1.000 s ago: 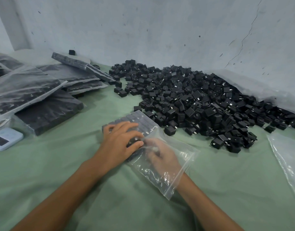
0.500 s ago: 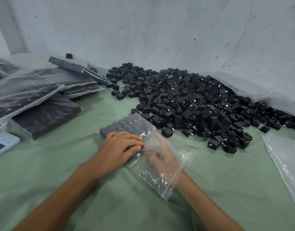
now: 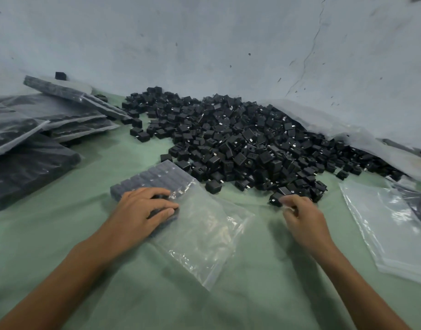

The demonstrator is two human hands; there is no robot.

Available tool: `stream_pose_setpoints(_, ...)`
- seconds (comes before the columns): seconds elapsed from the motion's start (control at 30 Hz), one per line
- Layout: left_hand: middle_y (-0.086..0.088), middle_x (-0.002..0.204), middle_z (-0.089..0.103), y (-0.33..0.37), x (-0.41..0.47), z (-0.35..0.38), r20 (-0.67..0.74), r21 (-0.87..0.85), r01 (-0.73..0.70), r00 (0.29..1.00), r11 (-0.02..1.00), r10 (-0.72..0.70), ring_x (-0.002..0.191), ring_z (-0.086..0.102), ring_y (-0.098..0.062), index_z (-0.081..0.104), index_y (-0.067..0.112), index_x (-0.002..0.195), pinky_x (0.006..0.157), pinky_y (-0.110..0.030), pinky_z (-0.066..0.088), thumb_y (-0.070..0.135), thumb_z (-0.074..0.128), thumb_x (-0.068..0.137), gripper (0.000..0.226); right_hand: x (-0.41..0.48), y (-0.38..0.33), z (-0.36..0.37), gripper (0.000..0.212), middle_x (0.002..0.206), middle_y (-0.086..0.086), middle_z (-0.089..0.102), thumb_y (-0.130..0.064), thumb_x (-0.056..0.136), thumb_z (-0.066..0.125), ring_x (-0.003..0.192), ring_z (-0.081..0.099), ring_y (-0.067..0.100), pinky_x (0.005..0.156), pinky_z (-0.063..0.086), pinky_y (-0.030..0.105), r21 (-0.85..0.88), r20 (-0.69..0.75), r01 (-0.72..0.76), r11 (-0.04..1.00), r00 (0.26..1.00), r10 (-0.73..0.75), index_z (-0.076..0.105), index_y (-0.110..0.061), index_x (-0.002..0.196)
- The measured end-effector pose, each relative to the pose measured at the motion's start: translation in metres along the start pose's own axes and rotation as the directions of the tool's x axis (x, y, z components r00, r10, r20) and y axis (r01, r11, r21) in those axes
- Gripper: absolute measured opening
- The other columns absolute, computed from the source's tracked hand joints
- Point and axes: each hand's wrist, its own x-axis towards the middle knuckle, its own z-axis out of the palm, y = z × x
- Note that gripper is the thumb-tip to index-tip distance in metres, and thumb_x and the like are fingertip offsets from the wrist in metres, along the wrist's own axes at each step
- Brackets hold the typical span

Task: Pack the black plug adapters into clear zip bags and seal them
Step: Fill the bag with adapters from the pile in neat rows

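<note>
Filling step, bag about half full; loose adapter pile (image 3: 240, 148) against wall (image 3: 204, 44); clear zip bag (image 3: 204, 225) on green cloth (image 3: 264, 270), packed rows (image 3: 157, 177) at far end; left hand (image 3: 143, 210) flat on rows, uncurled; right hand (image 3: 302, 217) at pile edge, curled, blurred, cannot tell if it holds anything; next: bring one adapter into bag mouth; filled bags (image 3: 38, 129) left, empty bags (image 3: 390, 225) right, none in way.

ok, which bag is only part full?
The bag under the left hand: adapters fill only its far end. Left stack is full; right pile looks empty.
</note>
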Motion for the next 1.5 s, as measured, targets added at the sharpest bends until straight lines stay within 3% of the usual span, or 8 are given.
stream_pose_setpoints(0.3,0.019,0.134,0.057,0.003,0.001,-0.001,0.007,-0.016,0.017,1.0,1.0,-0.017,0.127,0.047,-0.006,0.072,0.041,0.119,0.101,-0.028,0.025,0.055,0.045,0.091,0.041,0.037,0.02,0.021,0.043,0.129,0.007,0.041,-0.037,0.102,0.05,0.109,0.052,0.027,0.088,0.049,0.039,-0.379,0.142,0.062,0.923,0.99,-0.008,0.046,-0.023,0.142)
stream_pose_setpoints(0.5,0.019,0.134,0.057,0.004,-0.001,-0.002,-0.004,-0.023,0.021,1.0,1.0,-0.021,0.129,0.046,-0.006,0.071,0.043,0.118,0.103,-0.03,0.025,0.046,0.056,0.099,0.024,-0.012,-0.009,0.004,0.014,0.087,-0.006,0.07,-0.039,0.098,0.044,0.084,0.068,0.01,0.078,0.054,0.039,0.286,0.079,-0.113,0.952,0.992,0.094,0.057,-0.043,0.097)
stream_pose_setpoints(0.7,0.017,0.134,0.058,0.006,-0.002,-0.002,0.003,-0.03,0.027,1.0,0.999,-0.027,0.129,0.046,-0.006,0.072,0.041,0.118,0.108,-0.036,0.027,0.041,0.058,0.099,0.023,-0.092,-0.053,0.006,0.018,0.073,-0.005,0.069,-0.026,0.092,0.057,0.06,0.066,0.011,0.058,0.05,0.016,0.48,0.266,-0.099,0.871,0.963,-0.037,0.071,-0.035,0.1)
stream_pose_setpoints(1.0,0.019,0.137,0.055,0.008,-0.002,-0.004,0.014,-0.023,0.04,0.999,0.999,-0.04,0.131,0.043,-0.004,0.071,0.043,0.119,0.109,-0.033,0.024,0.044,0.056,0.099,0.025,-0.069,-0.118,0.056,0.024,0.115,0.02,0.071,0.0,0.095,0.055,0.098,0.072,0.03,0.077,0.061,0.03,0.694,0.718,-0.712,0.11,0.696,-0.023,0.068,0.002,0.116)
stream_pose_setpoints(1.13,0.017,0.138,0.055,0.008,-0.001,-0.004,0.014,-0.025,0.039,0.999,0.999,-0.039,0.131,0.043,-0.005,0.07,0.043,0.119,0.109,-0.034,0.025,0.045,0.056,0.099,0.025,-0.042,-0.138,0.079,0.027,0.118,0.024,0.068,0.001,0.091,0.058,0.109,0.069,0.03,0.084,0.06,0.031,0.732,0.679,-0.679,0.056,0.719,-0.146,0.066,0.012,0.115)
stream_pose_setpoints(1.23,0.017,0.138,0.055,0.008,-0.001,-0.004,0.014,-0.021,0.042,0.999,0.999,-0.042,0.131,0.043,-0.005,0.07,0.043,0.119,0.109,-0.034,0.025,0.045,0.057,0.099,0.024,-0.032,-0.146,0.097,0.021,0.094,0.011,0.076,0.002,0.095,0.053,0.089,0.074,0.026,0.071,0.06,0.03,0.771,0.633,-0.605,0.199,0.761,-0.141,0.071,0.002,0.106)
stream_pose_setpoints(1.37,0.018,0.138,0.054,0.008,-0.001,-0.004,0.03,-0.012,0.048,0.998,0.999,-0.048,0.131,0.042,-0.004,0.069,0.045,0.119,0.109,-0.035,0.025,0.046,0.056,0.099,0.024,-0.027,-0.144,0.11,0.024,0.078,0.004,0.071,-0.003,0.081,0.06,0.072,0.065,0.022,0.072,0.055,0.048,0.642,0.32,-0.057,0.765,0.926,-0.199,0.071,-0.024,0.08)
stream_pose_setpoints(1.5,0.019,0.138,0.054,0.009,-0.001,-0.005,0.036,0.007,0.038,0.999,0.999,-0.039,0.131,0.042,-0.003,0.068,0.045,0.12,0.109,-0.034,0.025,0.045,0.055,0.099,0.024,-0.028,-0.145,0.115,0.017,0.095,0.001,0.073,-0.01,0.088,0.069,0.085,0.07,0.014,0.074,0.056,0.028,0.581,0.318,0.023,0.814,0.914,-0.253,0.07,-0.023,0.099)
